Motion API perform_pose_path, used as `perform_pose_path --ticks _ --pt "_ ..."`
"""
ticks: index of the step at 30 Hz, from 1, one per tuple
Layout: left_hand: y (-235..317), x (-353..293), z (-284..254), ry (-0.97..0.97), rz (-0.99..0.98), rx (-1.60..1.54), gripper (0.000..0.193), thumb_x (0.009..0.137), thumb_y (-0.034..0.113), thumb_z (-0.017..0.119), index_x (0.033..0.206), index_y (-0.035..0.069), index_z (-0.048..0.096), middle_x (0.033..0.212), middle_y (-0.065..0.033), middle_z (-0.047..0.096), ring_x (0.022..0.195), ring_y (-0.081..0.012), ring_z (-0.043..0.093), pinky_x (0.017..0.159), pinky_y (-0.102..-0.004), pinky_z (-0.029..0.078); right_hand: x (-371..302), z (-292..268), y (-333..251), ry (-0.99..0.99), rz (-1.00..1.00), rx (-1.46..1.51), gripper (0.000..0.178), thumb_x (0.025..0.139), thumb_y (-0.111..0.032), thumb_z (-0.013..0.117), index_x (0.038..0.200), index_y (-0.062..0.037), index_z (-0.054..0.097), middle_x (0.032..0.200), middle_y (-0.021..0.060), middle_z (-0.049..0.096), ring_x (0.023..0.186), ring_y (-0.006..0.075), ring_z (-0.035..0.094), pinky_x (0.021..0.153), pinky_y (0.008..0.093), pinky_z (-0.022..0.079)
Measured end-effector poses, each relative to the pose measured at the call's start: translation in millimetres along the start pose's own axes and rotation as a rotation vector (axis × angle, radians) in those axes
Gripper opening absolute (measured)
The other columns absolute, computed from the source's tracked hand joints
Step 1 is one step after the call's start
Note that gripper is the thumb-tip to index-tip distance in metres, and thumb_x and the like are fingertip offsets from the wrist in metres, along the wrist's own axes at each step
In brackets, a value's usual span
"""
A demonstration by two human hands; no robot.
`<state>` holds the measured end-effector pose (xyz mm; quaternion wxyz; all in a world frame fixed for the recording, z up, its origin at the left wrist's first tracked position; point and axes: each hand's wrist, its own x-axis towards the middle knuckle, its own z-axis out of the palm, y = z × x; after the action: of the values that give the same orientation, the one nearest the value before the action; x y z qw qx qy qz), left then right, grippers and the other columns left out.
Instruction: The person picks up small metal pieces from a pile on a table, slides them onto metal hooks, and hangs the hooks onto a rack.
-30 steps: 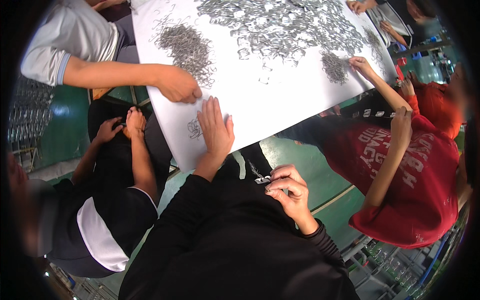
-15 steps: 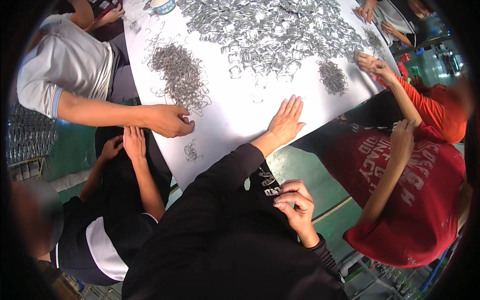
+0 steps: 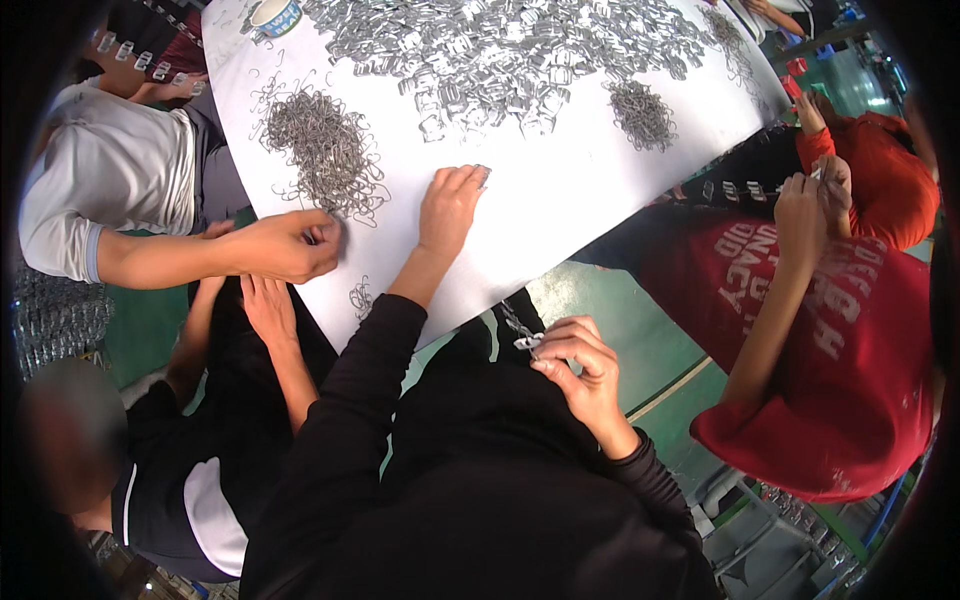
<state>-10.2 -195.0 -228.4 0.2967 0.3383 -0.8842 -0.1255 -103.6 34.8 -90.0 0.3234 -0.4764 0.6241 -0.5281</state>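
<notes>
Metal buckle [image 3: 527,343]: at the right hand's fingertips, in front of the body, just off the table's near edge.
Right hand [image 3: 582,372]: thumb and forefinger closed in a pinch on the buckle; other fingers curled alongside.
Strand [image 3: 513,320]: small metal pieces, running from the buckle to its far side, over the dark clothing; links too small to make out.
Left hand [image 3: 452,208]: over the table, back up, fingers half curled; greyish bit at the fingertips, too small to identify. Can't tell if it's gripped.
Table [image 3: 540,215]: white top, bare around the left hand.
Buckle pile [image 3: 500,65]: far middle, big loose spread.
Hook pile [image 3: 325,150]: left of the left hand, dense tangle.
Hook cluster [image 3: 361,297]: small, near left, beside the black sleeve [image 3: 378,345].
Second hook pile [image 3: 642,115]: right, just beside the buckle pile.
Bowl [image 3: 276,17]: far left, on the table.
Co-worker's hand [image 3: 308,245]: left, fingers bent, at the hook pile's near end.
Red hoodie [image 3: 850,400]: another co-worker, right, both hands raised together.
</notes>
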Motion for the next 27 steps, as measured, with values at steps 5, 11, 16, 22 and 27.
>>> perform_pose_path --ticks 5,11,16,22,27 --pt "-6.2 3.1 -19.9 -0.020 -0.250 -0.238 0.017 0.081 0.008 0.062 0.096 0.002 0.063 0.087 -0.0119 0.064 0.076 -0.0248 0.060 0.069 -0.0323 0.050 -12.0 16.7 11.4 0.071 -0.006 -0.045 0.010 0.070 -0.008 0.072 0.076 -0.0052 0.065 0.077 0.0036 0.062 0.081 0.0211 0.056 0.077 0.0323 0.042" --pt "16.1 -17.6 -61.3 -0.220 -0.661 -1.068 0.018 0.087 0.008 0.055 0.099 -0.005 0.058 0.088 -0.0081 0.065 0.080 -0.0144 0.065 0.066 -0.0237 0.052 -21.0 32.1 11.9 0.185 0.026 -0.118 0.009 0.071 -0.008 0.071 0.076 -0.0055 0.065 0.078 0.0021 0.063 0.082 0.0198 0.056 0.079 0.0311 0.040" --pt "84.0 -60.4 -121.1 -0.287 -0.699 -1.192 0.018 0.085 0.010 0.061 0.099 -0.003 0.060 0.084 -0.0052 0.064 0.068 -0.0089 0.059 0.061 -0.0201 0.048 -29.1 41.1 9.8 0.230 0.034 -0.096 0.009 0.071 -0.008 0.072 0.077 -0.0054 0.065 0.078 0.0020 0.064 0.082 0.0194 0.056 0.079 0.0310 0.040" --pt "112.8 -82.5 -146.5 -0.325 -0.747 -1.238 0.014 0.084 0.008 0.064 0.094 -0.001 0.061 0.078 -0.0005 0.062 0.066 -0.0040 0.054 0.060 -0.0175 0.044 -33.2 44.2 8.4 0.227 -0.014 -0.079 0.011 0.070 -0.007 0.072 0.078 -0.0045 0.065 0.078 0.0030 0.064 0.082 0.0200 0.056 0.079 0.0316 0.041" --pt "125.4 -84.9 -160.9 -0.215 -0.743 -1.270 0.012 0.084 0.005 0.063 0.093 -0.002 0.061 0.074 0.0009 0.061 0.067 -0.0018 0.052 0.060 -0.0175 0.043 -29.0 48.7 7.6 0.196 0.008 -0.076 0.011 0.070 -0.005 0.072 0.079 -0.0039 0.065 0.078 0.0042 0.064 0.083 0.0209 0.056 0.079 0.0321 0.042"
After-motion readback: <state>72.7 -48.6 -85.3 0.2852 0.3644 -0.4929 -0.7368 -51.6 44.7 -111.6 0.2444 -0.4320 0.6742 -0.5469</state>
